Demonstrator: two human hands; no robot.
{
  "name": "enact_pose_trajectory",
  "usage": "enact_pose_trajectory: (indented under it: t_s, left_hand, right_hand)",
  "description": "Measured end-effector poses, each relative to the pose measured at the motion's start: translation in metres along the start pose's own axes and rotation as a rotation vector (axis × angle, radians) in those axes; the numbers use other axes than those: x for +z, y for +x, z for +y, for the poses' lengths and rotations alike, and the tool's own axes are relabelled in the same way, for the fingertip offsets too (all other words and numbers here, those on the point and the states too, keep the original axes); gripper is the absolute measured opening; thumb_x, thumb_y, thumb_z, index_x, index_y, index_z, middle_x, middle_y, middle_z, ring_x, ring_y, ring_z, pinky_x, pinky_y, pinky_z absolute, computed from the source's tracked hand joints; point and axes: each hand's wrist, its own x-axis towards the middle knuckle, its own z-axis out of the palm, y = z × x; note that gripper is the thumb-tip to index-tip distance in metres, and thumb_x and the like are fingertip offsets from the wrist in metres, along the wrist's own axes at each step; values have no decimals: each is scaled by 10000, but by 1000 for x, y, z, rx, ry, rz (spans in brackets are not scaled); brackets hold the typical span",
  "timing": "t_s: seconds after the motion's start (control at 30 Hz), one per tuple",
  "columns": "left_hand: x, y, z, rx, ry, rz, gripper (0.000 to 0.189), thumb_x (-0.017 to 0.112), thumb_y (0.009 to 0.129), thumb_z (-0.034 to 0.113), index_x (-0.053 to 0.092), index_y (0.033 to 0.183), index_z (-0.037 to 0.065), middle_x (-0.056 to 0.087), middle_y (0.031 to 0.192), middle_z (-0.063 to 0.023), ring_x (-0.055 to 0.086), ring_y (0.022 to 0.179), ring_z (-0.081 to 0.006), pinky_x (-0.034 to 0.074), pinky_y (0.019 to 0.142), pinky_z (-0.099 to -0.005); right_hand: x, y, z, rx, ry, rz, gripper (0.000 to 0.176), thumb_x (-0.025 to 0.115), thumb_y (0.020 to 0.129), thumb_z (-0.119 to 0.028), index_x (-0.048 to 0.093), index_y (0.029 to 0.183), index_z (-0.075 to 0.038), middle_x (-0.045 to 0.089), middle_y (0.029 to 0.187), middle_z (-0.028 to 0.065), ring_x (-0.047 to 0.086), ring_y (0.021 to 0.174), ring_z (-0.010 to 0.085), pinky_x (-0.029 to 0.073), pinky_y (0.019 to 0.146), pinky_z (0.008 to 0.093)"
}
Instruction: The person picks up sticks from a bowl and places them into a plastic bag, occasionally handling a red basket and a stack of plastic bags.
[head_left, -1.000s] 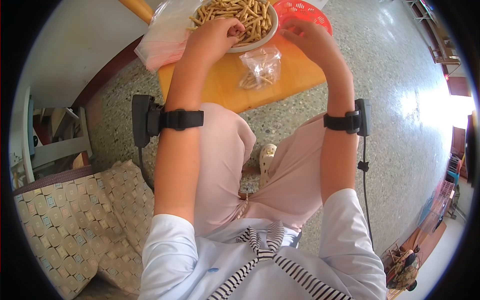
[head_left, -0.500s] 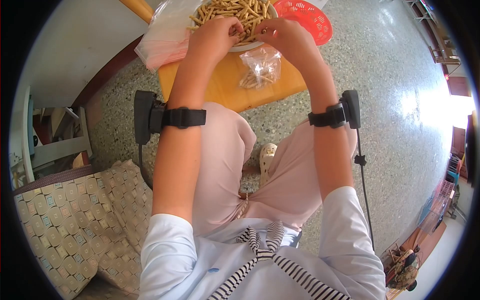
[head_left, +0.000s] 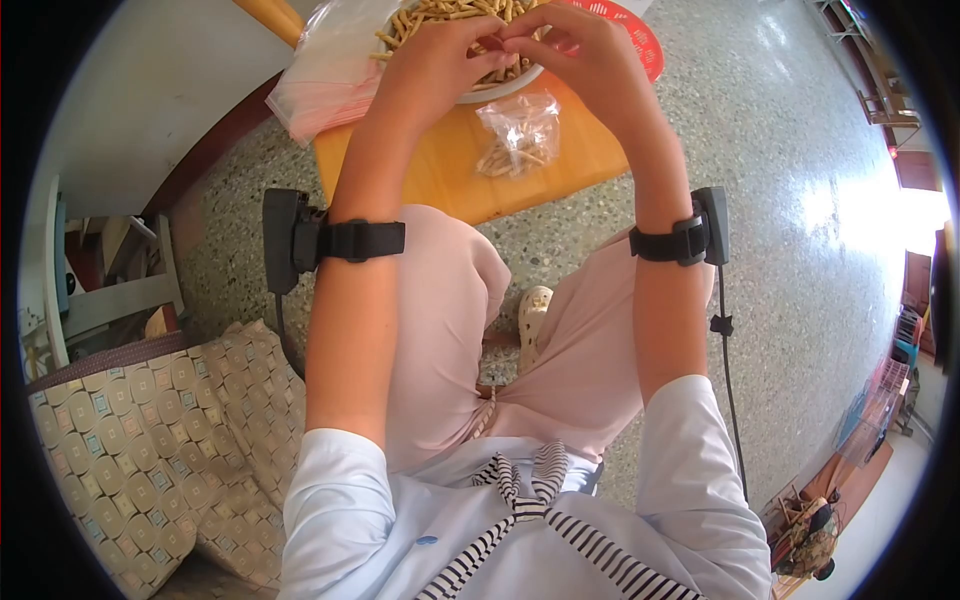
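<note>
Over a white bowl (head_left: 497,92) heaped with thin, light-brown stick-like pieces (head_left: 437,14), my left hand (head_left: 448,58) and my right hand (head_left: 578,48) meet at the fingertips. Both are closed in a pinch. Whatever is between the fingers is too small or hidden to name. Just in front of the bowl, a small clear plastic bag (head_left: 524,135) with some of the same pieces inside lies on the yellow wooden table (head_left: 440,175).
Left of the bowl is a stack of clear plastic bags (head_left: 325,75) with pinkish edges. A red perforated basket (head_left: 648,45) sits behind my right hand. Patterned fabric (head_left: 150,430) lies at my left. A cable (head_left: 730,390) hangs from the right forearm strap.
Both hands have risen slightly from the pieces and come together, fingertips meeting above the bowl. Before, they were apart among the pieces. The small bag has barely shifted.
</note>
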Motion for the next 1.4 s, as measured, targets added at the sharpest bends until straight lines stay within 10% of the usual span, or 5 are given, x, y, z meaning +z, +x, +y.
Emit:
enact_pose_trajectory:
  t_s: [0.63, 1.07, 1.17, 1.4]
  left_hand:
    - [-12, 4, -4, -81, -514, 91, 209, 751, 888, 179, 723, 1063, 70, 687, 922, 42, 566, 781, -35, 462, 701, -204]
    - [-12, 0, 8, 29, -395, 59, 180, 753, 882, 184, 731, 1012, 61, 694, 909, 37, 570, 784, -45, 471, 714, -214]
    - [-9, -1, 4, 13, -307, -1, 223, 705, 876, 226, 705, 1015, 52, 722, 889, -79, 673, 803, -198, 513, 764, -325]
    - [1, -2, 10, -7, 40, -187, 222, 712, 837, 236, 736, 991, 78, 742, 914, -82, 700, 813, -204, 524, 749, -324]
  right_hand:
    - [-13, 0, 8, 40, 12, 88, 140, 747, 840, -118, 729, 934, -16, 716, 875, 84, 683, 806, 193, 531, 733, 291]
    - [-5, -9, 27, -21, -118, 27, 227, 734, 841, -293, 746, 980, -114, 715, 867, 79, 658, 759, 222, 519, 682, 343]
    - [-6, -13, 50, 127, -129, -3, 272, 722, 859, -343, 748, 988, -105, 714, 862, 102, 667, 770, 233, 519, 682, 350]
    - [-3, -11, 45, 444, -367, -468, 430, 711, 840, -481, 762, 941, -67, 715, 847, 145, 680, 793, 294, 518, 694, 393]
